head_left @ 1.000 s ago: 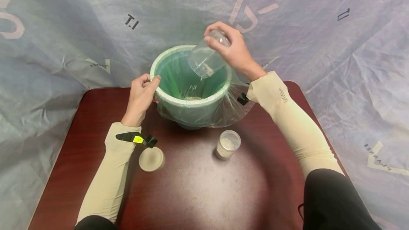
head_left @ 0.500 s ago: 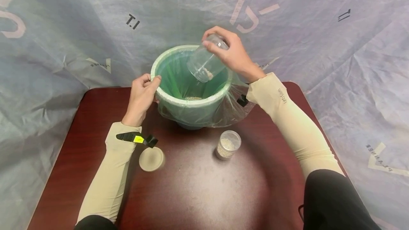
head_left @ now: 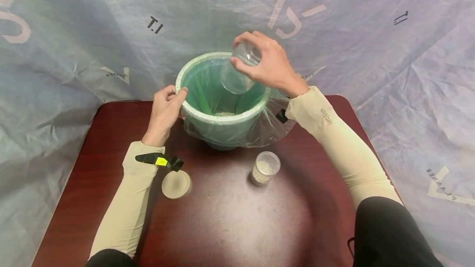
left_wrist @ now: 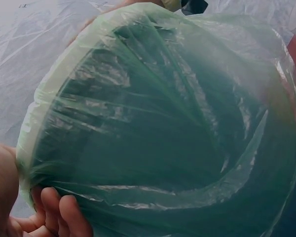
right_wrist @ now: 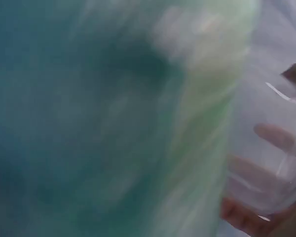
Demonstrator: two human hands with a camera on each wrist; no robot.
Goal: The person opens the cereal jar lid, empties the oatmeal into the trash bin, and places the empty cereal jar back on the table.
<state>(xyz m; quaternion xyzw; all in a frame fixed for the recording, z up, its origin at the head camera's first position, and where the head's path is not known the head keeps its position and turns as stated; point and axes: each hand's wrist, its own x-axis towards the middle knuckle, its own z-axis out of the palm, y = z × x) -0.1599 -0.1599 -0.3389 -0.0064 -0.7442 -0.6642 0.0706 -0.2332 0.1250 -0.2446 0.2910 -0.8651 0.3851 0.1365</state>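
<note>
My right hand (head_left: 269,63) grips a clear plastic jar (head_left: 237,75), tipped mouth-down over the opening of a green bin (head_left: 222,131). No grains show inside the jar now. In the right wrist view the fingers show through the clear jar (right_wrist: 281,173), beside the blurred bin. My left hand (head_left: 165,112) pinches the bin's pale rim at its left side, thumb on top and fingers below. A thin translucent bag (left_wrist: 187,98) lines the bin and hangs over its outside. Pale grains (head_left: 225,114) lie at the bottom of the liner.
A second clear jar (head_left: 265,168), part filled with pale grains, stands on the dark red table (head_left: 230,226) in front of the bin. A round pale lid (head_left: 176,184) lies near my left wrist. Grey sheeting (head_left: 111,32) hangs close behind and along both sides.
The grain clump in the tipped jar and the falling grains have gone from sight. My right hand has tilted and shifted slightly left with the jar. My left hand stays on the rim.
</note>
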